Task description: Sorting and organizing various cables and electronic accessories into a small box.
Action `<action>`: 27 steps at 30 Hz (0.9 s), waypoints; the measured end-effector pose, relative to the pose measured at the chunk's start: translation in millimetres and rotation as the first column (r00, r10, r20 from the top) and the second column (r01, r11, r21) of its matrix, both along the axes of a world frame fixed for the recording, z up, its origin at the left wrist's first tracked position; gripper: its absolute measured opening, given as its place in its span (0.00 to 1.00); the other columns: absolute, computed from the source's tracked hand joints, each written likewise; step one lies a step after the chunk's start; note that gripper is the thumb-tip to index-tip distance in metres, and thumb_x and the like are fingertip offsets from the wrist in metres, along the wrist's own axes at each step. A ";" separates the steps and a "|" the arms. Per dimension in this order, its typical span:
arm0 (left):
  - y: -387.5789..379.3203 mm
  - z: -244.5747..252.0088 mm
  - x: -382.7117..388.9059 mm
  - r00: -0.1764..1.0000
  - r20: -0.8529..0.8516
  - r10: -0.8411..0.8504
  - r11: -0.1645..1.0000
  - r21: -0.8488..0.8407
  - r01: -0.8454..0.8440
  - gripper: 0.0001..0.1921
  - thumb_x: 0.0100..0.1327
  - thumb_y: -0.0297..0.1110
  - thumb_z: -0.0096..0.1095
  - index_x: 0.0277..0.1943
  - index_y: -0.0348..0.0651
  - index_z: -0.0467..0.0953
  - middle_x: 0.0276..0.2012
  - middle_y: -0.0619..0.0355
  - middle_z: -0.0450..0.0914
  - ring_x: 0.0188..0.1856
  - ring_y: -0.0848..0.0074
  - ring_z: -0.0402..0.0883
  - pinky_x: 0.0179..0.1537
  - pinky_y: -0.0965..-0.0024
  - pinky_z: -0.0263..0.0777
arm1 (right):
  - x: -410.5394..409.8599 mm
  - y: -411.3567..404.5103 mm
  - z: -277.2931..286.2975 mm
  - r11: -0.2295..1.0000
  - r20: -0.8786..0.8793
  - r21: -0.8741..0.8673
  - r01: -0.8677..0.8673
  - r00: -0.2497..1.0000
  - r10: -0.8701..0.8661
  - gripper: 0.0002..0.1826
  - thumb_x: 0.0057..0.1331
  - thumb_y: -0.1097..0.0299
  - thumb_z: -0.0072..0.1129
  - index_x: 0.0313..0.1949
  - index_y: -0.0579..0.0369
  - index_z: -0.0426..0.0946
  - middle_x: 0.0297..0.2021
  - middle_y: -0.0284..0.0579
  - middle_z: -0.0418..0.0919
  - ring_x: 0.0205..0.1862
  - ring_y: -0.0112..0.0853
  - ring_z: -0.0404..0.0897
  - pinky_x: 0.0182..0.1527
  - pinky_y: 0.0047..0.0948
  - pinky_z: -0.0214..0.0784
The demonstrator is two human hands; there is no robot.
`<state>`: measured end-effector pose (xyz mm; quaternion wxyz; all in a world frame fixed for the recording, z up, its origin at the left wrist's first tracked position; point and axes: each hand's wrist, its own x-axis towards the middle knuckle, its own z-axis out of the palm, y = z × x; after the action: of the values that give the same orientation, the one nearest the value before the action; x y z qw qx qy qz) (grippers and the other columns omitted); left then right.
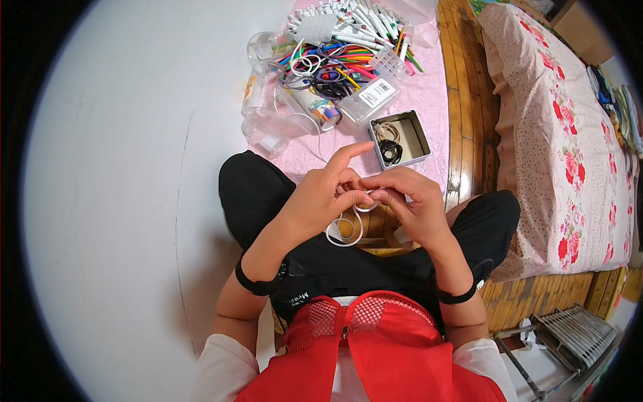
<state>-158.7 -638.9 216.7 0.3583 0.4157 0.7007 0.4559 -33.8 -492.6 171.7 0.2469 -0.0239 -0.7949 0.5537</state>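
Note:
Between my crossed legs, my left hand (326,193) pinches a white cable (346,244) with thumb and fingers, its index finger stretched out. My right hand (409,196) grips the same cable from the other side, and the fingertips of both hands meet. Loops of the cable hang below them. Just beyond my fingers stands an open tin box (417,135) with a coiled black cable (390,152) and a coiled beige cable (388,132) at its left side. Another white cable stretch (319,133) runs from the pile toward my left hand.
On a pink towel (437,95) lie a heap of white markers (371,20), coloured pencils (356,53), tangled cables (329,88), a clear plastic case (371,98), a printed cylinder (321,108) and clear plastic containers (258,93). A white wall (110,151) is left, a flower-patterned bed cover (552,151) right.

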 end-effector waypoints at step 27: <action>-4.9 -21.6 -1.9 0.947 0.250 0.201 0.979 -0.030 -0.200 0.07 0.61 0.23 0.64 0.41 0.32 0.77 0.33 0.58 0.81 0.32 0.85 0.80 0.34 0.82 0.73 | 4.3 -1.3 7.1 0.921 0.201 -0.372 0.119 0.979 -0.045 0.08 0.60 0.76 0.63 0.40 0.58 0.80 0.31 0.35 0.77 0.31 0.20 0.76 0.31 0.19 0.67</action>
<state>-160.6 -643.8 195.1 0.3971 0.2804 0.6891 0.5375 -29.6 -493.9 178.7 0.1841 -0.1571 -0.6900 0.6821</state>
